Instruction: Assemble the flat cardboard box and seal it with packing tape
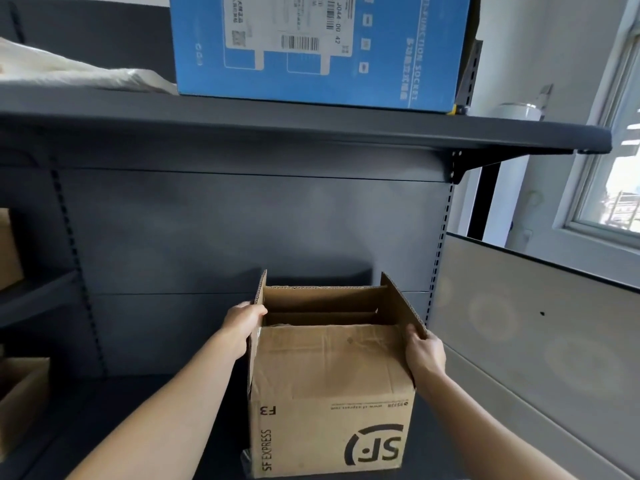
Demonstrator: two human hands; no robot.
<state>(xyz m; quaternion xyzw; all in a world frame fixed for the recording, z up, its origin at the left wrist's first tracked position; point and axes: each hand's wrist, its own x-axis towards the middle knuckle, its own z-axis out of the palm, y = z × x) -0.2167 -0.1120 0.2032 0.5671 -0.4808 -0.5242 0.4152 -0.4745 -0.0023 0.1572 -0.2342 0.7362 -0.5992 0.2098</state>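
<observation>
A brown cardboard box (332, 393) printed "SF EXPRESS" stands upside down on the dark shelf (145, 410) in front of me, its upper end open. The near flap is folded inward and lies flat across the opening. Both side flaps and the far flap stand up. My left hand (244, 323) grips the left side flap near its base. The lower edge of the right side flap is held by my right hand (424, 355). No packing tape is visible.
A dark metal shelf board (311, 129) runs overhead, carrying a blue carton (322, 50) and a white bundle (79, 71). More cardboard boxes (17, 400) sit at the far left. A grey panel (536, 341) stands close on the right, with a window (613, 188) behind it.
</observation>
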